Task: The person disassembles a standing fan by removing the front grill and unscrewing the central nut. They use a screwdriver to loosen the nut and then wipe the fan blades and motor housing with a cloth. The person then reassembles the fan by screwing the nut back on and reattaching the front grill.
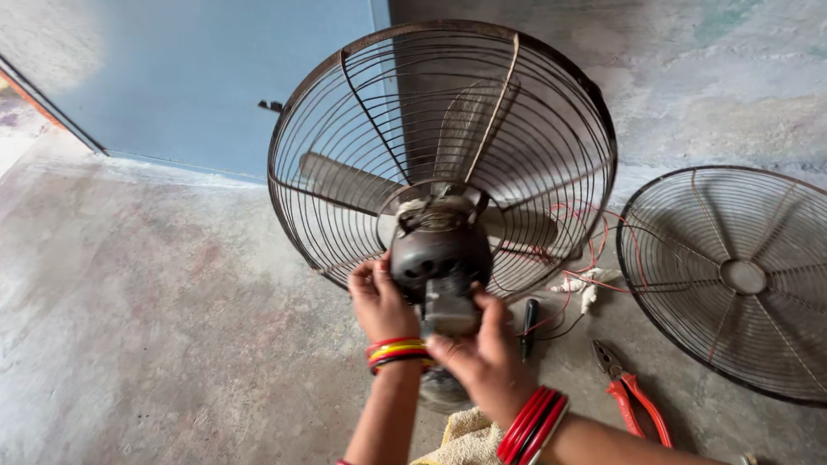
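A dusty old fan stands upright on the concrete floor, its rear wire cage facing me with the blades visible through it. Behind the cage sits the dark motor housing. My left hand grips the left side of the motor housing. My right hand holds the grey neck block just below the motor. Both wrists wear red bangles.
A loose wire fan guard lies flat on the floor to the right. Red-handled pliers lie near my right forearm, with a dark screwdriver, red wires and a yellow cloth nearby. A blue wall stands behind.
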